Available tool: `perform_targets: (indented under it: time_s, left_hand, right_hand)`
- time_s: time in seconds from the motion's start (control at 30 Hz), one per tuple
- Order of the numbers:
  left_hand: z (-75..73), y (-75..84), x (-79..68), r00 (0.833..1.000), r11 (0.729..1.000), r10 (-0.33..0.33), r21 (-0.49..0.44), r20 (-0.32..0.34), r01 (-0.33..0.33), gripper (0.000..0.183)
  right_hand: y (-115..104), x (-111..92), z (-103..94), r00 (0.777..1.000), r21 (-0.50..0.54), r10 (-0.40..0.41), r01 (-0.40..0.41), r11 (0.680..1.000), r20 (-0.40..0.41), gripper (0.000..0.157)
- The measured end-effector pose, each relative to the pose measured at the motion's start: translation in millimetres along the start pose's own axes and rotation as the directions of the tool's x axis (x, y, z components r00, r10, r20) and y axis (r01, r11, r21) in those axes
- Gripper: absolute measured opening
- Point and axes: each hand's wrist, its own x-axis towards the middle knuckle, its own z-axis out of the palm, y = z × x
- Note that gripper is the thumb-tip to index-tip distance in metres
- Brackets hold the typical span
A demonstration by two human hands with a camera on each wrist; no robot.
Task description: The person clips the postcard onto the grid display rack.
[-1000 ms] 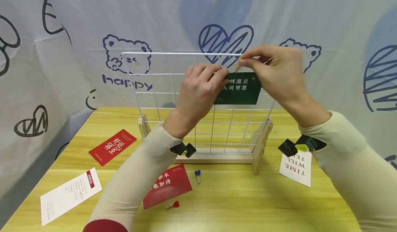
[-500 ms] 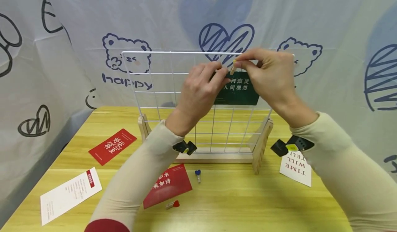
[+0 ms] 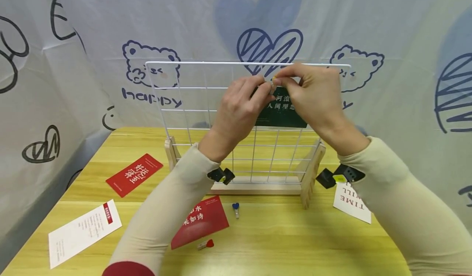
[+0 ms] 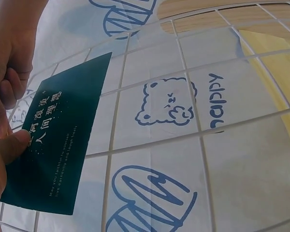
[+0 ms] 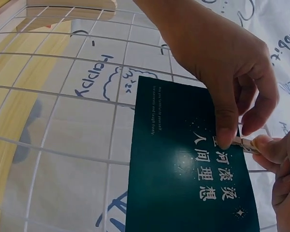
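Pinching clip [image 5: 245, 145], R fingers [image 5: 272, 147] nr grn card [image 5: 176, 159] w/ "人间理想".

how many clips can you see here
3: a wooden clip in the right hand, a blue-heart clip and a red-heart clip on the table. Others may be hidden.

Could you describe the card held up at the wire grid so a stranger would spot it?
Find the white wire grid standing on the yellow table. Near its top, the fingers of the left hand hold the card. It is dark green, unlike the red cards and white cards lying below.
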Motion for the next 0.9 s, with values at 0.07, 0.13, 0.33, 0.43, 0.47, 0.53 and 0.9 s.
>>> perform_targets:
  time_s: [0.07,0.13,0.33,0.43,0.47,0.53,0.9]
  left_hand:
    - [-0.4,-0.3,-0.3,1.000,1.000,0.000,-0.004,0.001,0.000,0.021]
    - [-1.4,-0.6,-0.8,1.000,1.000,-0.006,-0.013,0.004,0.006,0.021]
    - [-7.2,-2.1,-3.6,0.999,0.999,-0.026,-0.025,0.019,0.026,0.021]
    - [-9.9,-3.1,-4.8,0.999,0.999,-0.027,-0.024,0.025,0.028,0.023]
    - [-10.5,-3.5,-5.0,0.999,0.999,-0.028,-0.028,0.025,0.028,0.023]
    - [-11.5,-4.0,-5.3,0.999,0.999,-0.026,-0.037,0.026,0.027,0.023]
    - [-12.6,-3.3,-3.8,0.999,0.999,-0.034,-0.041,0.036,0.036,0.024]
  right_hand:
    - [-0.3,-1.1,0.5,1.000,-0.012,0.004,-0.004,1.000,0.005,0.012]
    - [-0.3,-2.1,1.2,1.000,-0.021,-0.002,0.002,1.000,0.004,0.013]
    - [-0.5,-3.4,3.7,0.998,-0.071,-0.061,0.061,0.996,0.008,0.015]
    - [0.4,-4.5,4.2,0.996,-0.082,-0.087,0.087,0.993,0.006,0.016]
    - [0.7,-4.9,4.3,0.995,-0.083,-0.096,0.096,0.992,0.004,0.016]
    - [1.8,-5.8,4.3,0.993,-0.086,-0.118,0.117,0.989,-0.002,0.016]
    - [2.9,-6.5,2.4,0.982,-0.130,-0.190,0.188,0.974,-0.005,0.018]
